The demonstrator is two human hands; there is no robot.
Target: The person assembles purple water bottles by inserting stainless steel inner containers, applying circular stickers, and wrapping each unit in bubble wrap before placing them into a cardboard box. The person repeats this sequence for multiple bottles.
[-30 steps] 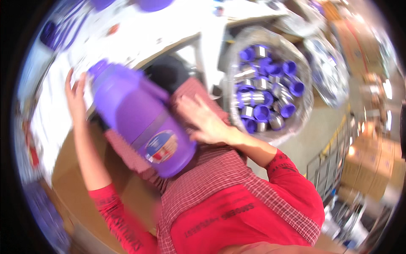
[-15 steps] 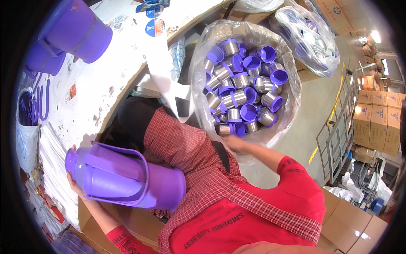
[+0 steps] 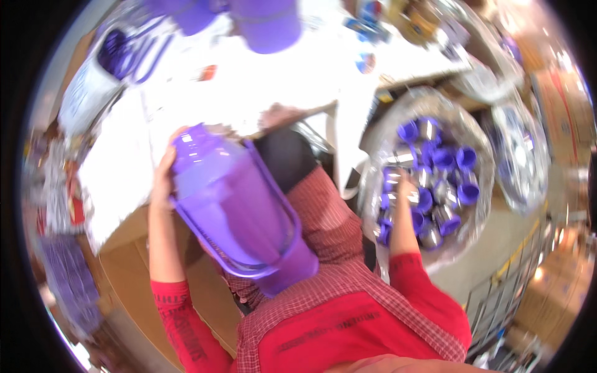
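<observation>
Count: one purple vacuum flask at lap, at least two purple vessels beyond, over ten purple-rimmed steel cups.

I'm watching the white surface glaring brightly, grey floor running past a metal-barred frame, and cardboard cartons standing stacked rightward.

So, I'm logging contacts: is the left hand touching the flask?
Touching: in the head view, the left hand lies against the flask at its neck.
</observation>
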